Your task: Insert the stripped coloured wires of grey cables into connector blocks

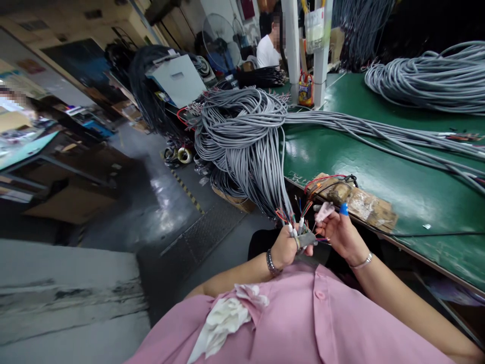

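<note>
Left hand (285, 247) closed round white-sleeved cable ends (301, 223); right hand (343, 237) half-curled at coloured wires (324, 239), pinch unclear. Apparently wire-end handling; calls for steady left grip. Beyond: taped block (366, 206) on green tabletop (401, 202), draped grey cable bundle (242, 144).

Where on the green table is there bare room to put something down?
Bare green tabletop shows between the long cable run and the taped block, and right of the block, around a small scrap. A narrower patch lies between the run and the big coil. The left end is crowded by the heaped cables.
</note>
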`<state>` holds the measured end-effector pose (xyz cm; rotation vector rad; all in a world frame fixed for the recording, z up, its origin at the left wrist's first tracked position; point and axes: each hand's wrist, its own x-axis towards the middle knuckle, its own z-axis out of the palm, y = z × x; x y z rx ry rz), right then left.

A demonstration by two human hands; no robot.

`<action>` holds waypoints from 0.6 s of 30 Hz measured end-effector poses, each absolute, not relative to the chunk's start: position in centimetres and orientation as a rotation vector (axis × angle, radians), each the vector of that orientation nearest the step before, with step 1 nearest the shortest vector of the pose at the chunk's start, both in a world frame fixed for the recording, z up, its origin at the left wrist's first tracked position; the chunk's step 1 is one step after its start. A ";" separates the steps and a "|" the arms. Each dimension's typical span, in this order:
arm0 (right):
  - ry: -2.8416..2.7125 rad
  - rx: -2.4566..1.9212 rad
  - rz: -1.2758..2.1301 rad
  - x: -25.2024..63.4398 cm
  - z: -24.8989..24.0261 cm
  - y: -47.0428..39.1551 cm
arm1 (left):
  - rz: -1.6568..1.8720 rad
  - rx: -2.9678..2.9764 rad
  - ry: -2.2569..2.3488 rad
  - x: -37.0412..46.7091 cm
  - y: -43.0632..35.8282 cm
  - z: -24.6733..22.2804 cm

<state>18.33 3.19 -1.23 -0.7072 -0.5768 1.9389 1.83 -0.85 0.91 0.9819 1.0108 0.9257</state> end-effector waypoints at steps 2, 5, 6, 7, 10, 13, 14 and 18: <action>-0.620 -0.737 1.927 18.3 -1.0 3.2 | 0.980 0.981 1.019 1.7 -1.1 0.7; -0.686 -0.815 1.798 18.0 -0.8 3.1 | 1.054 0.965 1.038 2.0 -1.1 0.7; -0.702 -0.838 1.739 17.8 -0.8 3.0 | 1.068 0.961 1.046 2.2 -1.0 0.7; -0.720 -0.859 1.674 17.7 -1.0 2.9 | 1.080 0.956 1.055 2.4 -0.9 0.8; -0.800 -0.916 1.498 17.4 -1.5 2.8 | 1.110 0.927 1.065 2.9 -0.6 0.8; -0.840 -0.935 1.540 17.3 -1.7 2.8 | 1.095 0.890 1.081 3.2 -0.3 0.9; -0.838 -0.928 1.598 17.2 -1.7 2.9 | 1.082 0.889 1.095 3.2 -0.3 0.9; -0.848 -0.894 1.720 17.0 -1.4 3.2 | 1.050 0.910 1.126 3.3 -0.1 1.1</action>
